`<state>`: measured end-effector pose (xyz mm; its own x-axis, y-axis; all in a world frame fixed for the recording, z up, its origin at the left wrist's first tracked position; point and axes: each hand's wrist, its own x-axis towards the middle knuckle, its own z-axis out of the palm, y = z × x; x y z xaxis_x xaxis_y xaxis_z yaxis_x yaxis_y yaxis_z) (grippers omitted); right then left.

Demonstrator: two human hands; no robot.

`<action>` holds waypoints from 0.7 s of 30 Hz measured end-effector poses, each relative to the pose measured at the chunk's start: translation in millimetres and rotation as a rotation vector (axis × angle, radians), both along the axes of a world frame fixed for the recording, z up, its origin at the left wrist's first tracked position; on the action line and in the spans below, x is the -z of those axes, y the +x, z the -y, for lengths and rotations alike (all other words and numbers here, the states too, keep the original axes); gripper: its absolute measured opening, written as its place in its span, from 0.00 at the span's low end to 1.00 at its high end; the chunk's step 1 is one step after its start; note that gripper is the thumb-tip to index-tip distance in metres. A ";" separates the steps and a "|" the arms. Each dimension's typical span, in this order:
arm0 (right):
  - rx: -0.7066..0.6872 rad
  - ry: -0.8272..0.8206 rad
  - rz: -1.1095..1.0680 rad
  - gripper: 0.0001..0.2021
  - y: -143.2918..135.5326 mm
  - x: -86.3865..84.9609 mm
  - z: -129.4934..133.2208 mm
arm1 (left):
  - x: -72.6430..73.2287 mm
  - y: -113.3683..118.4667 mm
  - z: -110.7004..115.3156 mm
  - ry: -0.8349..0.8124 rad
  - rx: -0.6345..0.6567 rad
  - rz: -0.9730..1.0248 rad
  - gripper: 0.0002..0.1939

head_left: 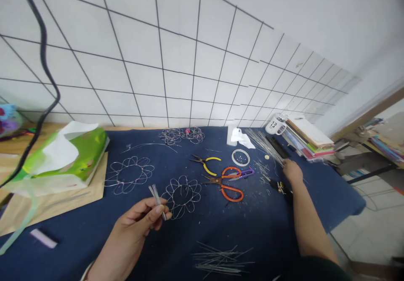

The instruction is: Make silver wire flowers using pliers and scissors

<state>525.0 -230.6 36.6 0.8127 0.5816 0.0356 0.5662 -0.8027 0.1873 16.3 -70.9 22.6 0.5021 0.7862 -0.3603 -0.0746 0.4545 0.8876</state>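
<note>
Wire pieces (155, 192), pinched by the left hand (135, 224) just beside a petal-looped wire ring (183, 195), could scatter if that pinch slackens while the right hand (292, 172), grip unclear, is at a long wire bundle (267, 144).

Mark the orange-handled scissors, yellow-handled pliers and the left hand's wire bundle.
Orange-handled scissors (218, 181): head view, on the pivot.
Yellow-handled pliers (204, 161): head view, on the pivot.
Wire bundle (155, 194): head view, on its upper stretch.
</note>
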 end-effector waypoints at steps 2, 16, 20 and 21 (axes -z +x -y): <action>0.002 0.007 0.004 0.15 5.8 1.5 2.7 | -0.7 -0.6 -0.8 -0.023 -0.016 0.009 0.16; 0.062 -0.064 -0.025 0.14 30.3 21.2 11.9 | -10.8 -7.6 -10.8 -0.058 -0.155 0.028 0.15; 0.055 -0.051 0.004 0.14 28.2 20.7 10.2 | -14.0 -8.9 -12.2 -0.074 -0.193 0.033 0.16; 0.051 -0.041 0.015 0.14 27.8 20.0 9.6 | -14.2 -9.6 -13.0 -0.076 -0.203 0.039 0.16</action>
<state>552.7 -240.2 16.6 0.8409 0.5405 0.0255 0.5214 -0.8220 0.2288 6.7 -57.9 36.8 0.3509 0.8439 -0.4058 -0.2046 0.4920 0.8462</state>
